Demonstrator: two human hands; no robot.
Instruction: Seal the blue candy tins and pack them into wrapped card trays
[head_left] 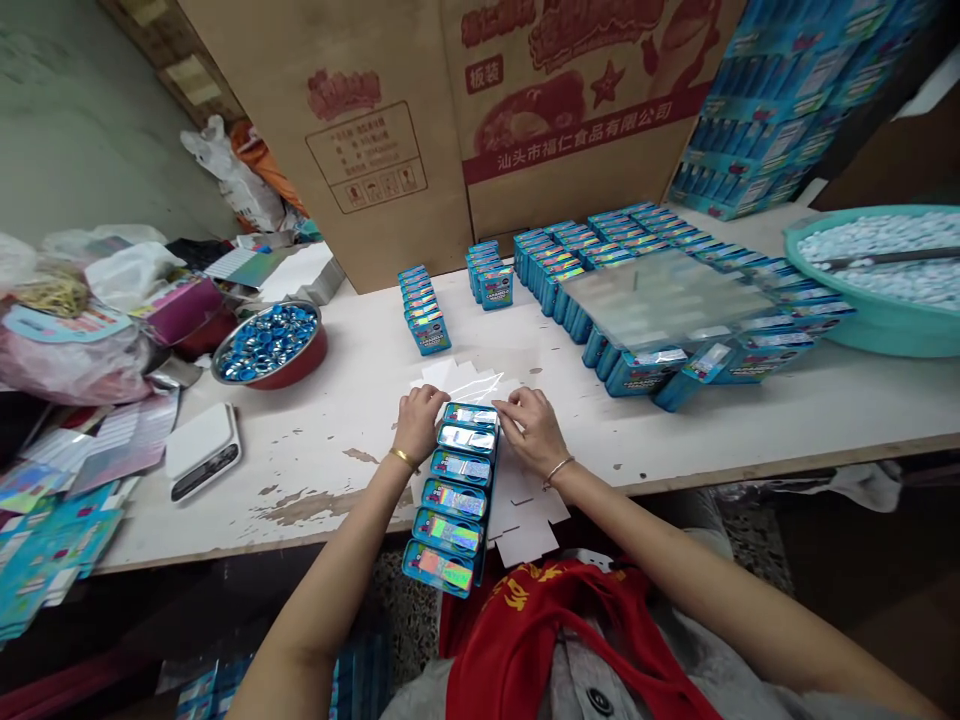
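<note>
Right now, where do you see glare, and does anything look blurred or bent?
In the head view, white glare streaks what looks like clear film between the hands; rainbow reflections shine on the row of small boxes; the stacked packs at upper right look soft and stretched, perhaps from a wide lens.

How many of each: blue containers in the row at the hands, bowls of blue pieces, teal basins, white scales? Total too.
Blue containers in the near row: 6
Bowl of blue pieces: 1
Teal basin: 1
White scale: 1
Total: 9
</note>
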